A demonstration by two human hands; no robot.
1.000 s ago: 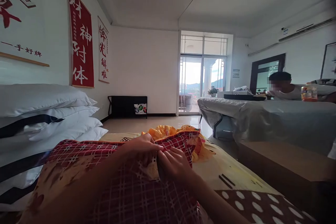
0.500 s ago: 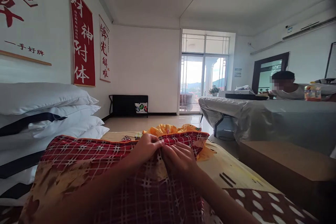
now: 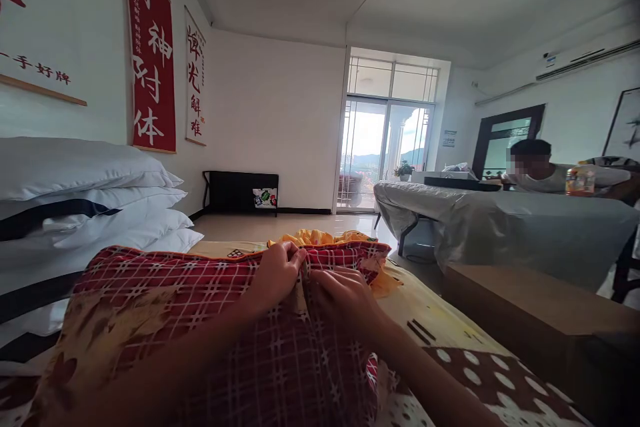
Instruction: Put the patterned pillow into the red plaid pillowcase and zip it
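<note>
A red checked cloth with yellow leaf print [image 3: 165,293] lies over a pillow in front of me, on a bed with a yellow and brown dotted cover [image 3: 480,373]. My left hand [image 3: 275,273] pinches the cloth's far edge, fingers closed on it. Right beside it, my right hand [image 3: 345,293] grips the same edge with curled fingers. The two hands almost touch. An orange-yellow cloth [image 3: 320,237] is bunched just beyond the checked one.
White pillows [image 3: 90,213] are stacked at the left by the wall with red banners [image 3: 150,53]. A wooden box [image 3: 530,320] stands right of the bed. Beyond it, a person [image 3: 537,170] sits at a table under grey sheeting [image 3: 500,227]. A glass balcony door [image 3: 383,153] is ahead.
The view has tilted down and swung slightly. Both hands stay together on the cloth's far edge, which has shifted a little left and lies flatter.
</note>
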